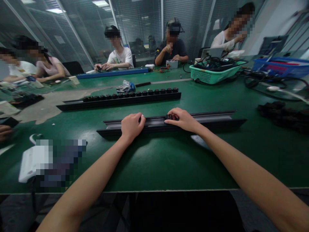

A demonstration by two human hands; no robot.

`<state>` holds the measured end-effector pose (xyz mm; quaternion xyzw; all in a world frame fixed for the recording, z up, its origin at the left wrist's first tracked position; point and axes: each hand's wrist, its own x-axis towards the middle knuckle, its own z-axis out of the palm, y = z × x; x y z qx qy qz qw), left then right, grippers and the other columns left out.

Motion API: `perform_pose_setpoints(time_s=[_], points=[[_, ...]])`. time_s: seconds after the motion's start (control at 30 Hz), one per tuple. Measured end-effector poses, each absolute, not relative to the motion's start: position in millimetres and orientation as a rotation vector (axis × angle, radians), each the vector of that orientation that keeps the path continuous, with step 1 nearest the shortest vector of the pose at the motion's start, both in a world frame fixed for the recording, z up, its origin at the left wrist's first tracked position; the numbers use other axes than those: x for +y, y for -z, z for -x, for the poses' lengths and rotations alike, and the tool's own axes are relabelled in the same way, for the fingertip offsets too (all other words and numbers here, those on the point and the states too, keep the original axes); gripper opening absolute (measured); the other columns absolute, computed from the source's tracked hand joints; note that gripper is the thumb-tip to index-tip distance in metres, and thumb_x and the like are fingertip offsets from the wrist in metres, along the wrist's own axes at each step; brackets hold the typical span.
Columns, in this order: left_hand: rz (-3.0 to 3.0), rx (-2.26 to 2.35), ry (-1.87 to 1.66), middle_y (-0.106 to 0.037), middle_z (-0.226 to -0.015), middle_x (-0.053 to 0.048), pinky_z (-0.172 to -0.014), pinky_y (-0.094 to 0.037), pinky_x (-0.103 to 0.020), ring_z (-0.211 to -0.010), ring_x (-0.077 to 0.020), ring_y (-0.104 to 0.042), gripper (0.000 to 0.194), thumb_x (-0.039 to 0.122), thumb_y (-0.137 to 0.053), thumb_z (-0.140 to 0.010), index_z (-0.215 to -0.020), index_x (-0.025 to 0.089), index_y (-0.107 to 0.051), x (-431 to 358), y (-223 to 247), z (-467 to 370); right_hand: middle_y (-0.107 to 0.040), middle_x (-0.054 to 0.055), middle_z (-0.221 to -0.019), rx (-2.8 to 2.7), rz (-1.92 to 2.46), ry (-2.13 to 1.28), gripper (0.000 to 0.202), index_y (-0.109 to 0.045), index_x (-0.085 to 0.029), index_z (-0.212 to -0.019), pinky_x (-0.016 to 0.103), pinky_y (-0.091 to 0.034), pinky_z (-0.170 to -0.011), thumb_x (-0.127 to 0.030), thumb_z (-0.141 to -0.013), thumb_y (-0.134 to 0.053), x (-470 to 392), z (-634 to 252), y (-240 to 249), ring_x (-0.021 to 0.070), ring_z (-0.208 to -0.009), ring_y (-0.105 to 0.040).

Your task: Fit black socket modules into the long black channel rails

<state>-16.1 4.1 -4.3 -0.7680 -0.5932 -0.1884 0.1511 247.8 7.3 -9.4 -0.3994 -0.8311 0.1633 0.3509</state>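
A long black channel-shaped rail (217, 121) with a grey inside lies crosswise on the green table in front of me. My left hand (132, 127) is closed over its left half, fingers curled round the rail and mostly hidden. Near the rail's middle, my right hand (184, 120) pinches a small black part (172, 118), which looks like a socket module, at the channel's opening. Whether the part touches the channel floor I cannot tell. Farther back lies a second black rail (120, 100), with a row of several similar black parts (131, 94) along it.
Gloves (126, 86) lie behind the second rail. A green basket (217, 73) of cables and a blue basket (281, 67) stand at the back right. Black parts (285, 116) are heaped at right. A white device (33, 161) sits at left. Several people work around the table.
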Motion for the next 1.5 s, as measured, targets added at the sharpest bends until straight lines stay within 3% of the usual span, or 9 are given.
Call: perform_pose_setpoints(time_s=[1.5], points=[[2.184,-1.700,0.532,-0.069,-0.083,-0.006,-0.060,-0.029,-0.031,-0.076,-0.0202,-0.061,0.039,0.038,-0.033,-0.100,-0.083,0.022,-0.063,5.4,5.7,14.8,-0.045,-0.002,-0.067,-2.046,1.110,-0.290,0.022,-0.048,-0.021,-0.073,0.030,-0.033,-0.065,-0.031,-0.075,-0.067,8.6,-249.4,13.2,0.0161,-0.068,-0.045]])
